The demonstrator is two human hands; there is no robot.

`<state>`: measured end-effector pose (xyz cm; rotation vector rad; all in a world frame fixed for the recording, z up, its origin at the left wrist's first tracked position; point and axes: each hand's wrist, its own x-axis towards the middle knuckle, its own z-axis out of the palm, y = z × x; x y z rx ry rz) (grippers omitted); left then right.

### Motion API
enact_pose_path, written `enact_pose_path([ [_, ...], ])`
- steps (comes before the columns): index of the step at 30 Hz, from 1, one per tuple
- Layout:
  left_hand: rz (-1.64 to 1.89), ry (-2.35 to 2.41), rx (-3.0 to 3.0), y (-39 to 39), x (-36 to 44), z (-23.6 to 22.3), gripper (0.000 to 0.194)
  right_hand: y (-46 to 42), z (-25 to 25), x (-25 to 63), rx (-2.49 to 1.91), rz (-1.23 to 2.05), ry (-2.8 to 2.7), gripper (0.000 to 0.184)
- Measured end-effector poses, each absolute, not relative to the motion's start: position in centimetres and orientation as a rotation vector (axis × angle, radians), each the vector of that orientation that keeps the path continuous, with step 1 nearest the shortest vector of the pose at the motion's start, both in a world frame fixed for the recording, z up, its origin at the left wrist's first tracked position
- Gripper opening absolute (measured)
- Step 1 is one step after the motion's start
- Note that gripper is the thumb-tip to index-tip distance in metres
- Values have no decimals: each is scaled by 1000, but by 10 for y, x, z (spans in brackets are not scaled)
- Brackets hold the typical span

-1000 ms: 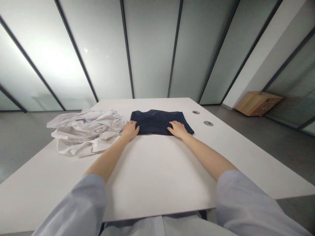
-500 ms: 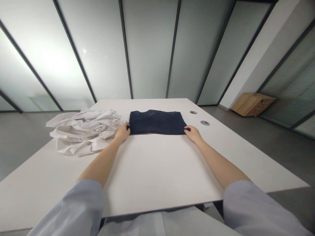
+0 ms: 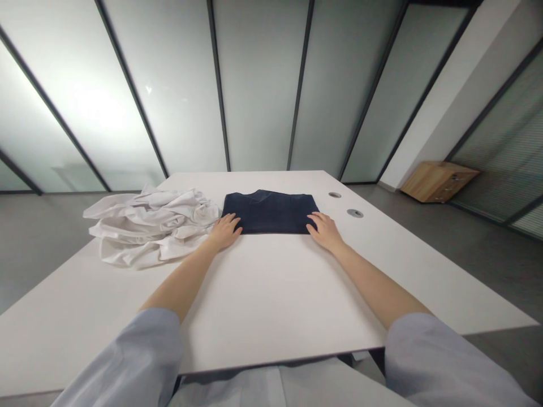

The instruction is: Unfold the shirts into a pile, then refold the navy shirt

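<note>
Both hands are laid on a folded navy-blue fabric rectangle (image 3: 271, 212), palms down, grip released with fingers loosely spread. The left hand (image 3: 224, 232) is at its near-left corner and the right hand (image 3: 326, 230) at its near-right one, so most of the cloth sits between them and toward the far side. It's lying flat on the white, smooth-topped table (image 3: 275, 288), nearer the far edge than the near one, with a long stretch of tabletop running back to the near edge. There's decent room toward the right edge too, where two round grey cable grommets (image 3: 355, 213) sit.

Left side's tighter: a crumpled heap of soft white fabric (image 3: 153, 226) is right beside the left hand and crosses the line of the table's left edge; can't tell if it overhangs. The navy stuff looks matte and pretty flat, near edge fairly straight, far edge a bit wavy with a small peak.
</note>
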<state>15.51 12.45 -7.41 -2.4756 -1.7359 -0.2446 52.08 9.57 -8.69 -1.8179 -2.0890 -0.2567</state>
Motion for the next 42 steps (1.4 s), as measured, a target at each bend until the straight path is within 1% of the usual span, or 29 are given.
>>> enact_pose_path([
  [3,-128,-1740,-2578,125,159,-78,57,95,-91,504,-1828,-101,-2267,55],
  [7,-161,-1711,-2589,122,163,-68,56,94,-88,497,-2025,6,-2263,60],
  [12,-139,-1589,-2716,106,185,-43,57,95,-71,504,-2143,-46,-2141,63],
  [16,-83,-1458,-2896,95,205,-38,52,88,-59,501,-2201,-207,-2119,57],
  [19,-239,-1523,-2690,96,211,-47,50,80,-55,495,-2148,-323,-2229,49],
  [21,-302,-1571,-2588,103,210,-57,57,79,-53,492,-2136,-306,-2284,44],
  [24,-208,-1699,-2569,116,203,-71,67,91,-49,487,-2048,-244,-2314,43],
  [28,5,-1777,-2657,125,198,-84,71,126,-45,461,-1681,-106,-2466,54],
  [32,25,-1747,-2672,114,197,-86,71,160,-51,419,-1611,40,-2521,63],
  [35,34,-1717,-2683,104,194,-84,71,178,-63,406,-1687,159,-2547,67],
  [37,39,-1712,-2687,100,192,-84,70,185,-73,415,-1790,209,-2515,68],
  [39,43,-1722,-2686,100,191,-85,71,190,-81,439,-1931,207,-2412,68],
  [42,44,-1737,-2691,101,191,-88,73,191,-90,488,-2167,114,-2156,65],
])
